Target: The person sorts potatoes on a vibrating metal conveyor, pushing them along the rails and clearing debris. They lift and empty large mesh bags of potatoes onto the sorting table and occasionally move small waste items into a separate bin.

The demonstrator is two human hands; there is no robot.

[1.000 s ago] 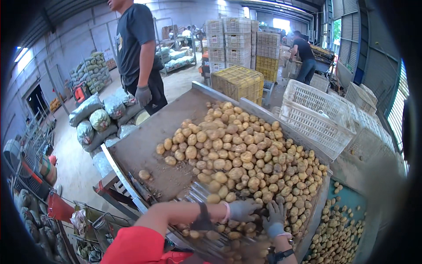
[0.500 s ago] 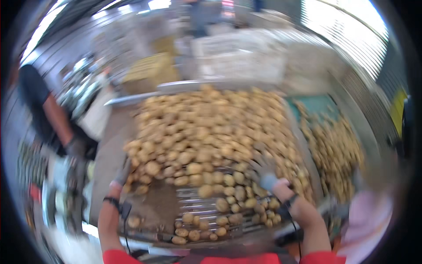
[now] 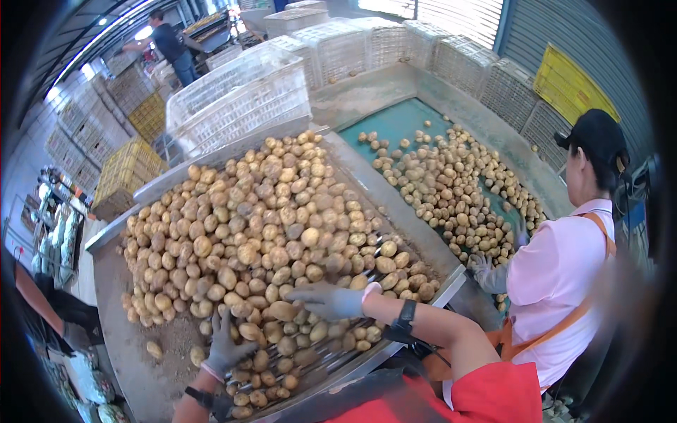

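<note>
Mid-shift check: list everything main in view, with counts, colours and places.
Sorting table: one, brown-grey, centre
Metal bars: several, silvery, table's near side
Bin: one, green floor, right
Potatoes: too many to count, yellow-brown, on table and in bin
Pale crates: several, off-white, along the back
Yellow crates: several, yellow, back left and back right
Sacks: several, pale green, lower left
Co-workers: at least three, pink or dark clothes, right, upper left, left edge
Left hand: one, grey-gloved, heap's near edge
Right hand: one, grey-gloved, over potatoes
</note>
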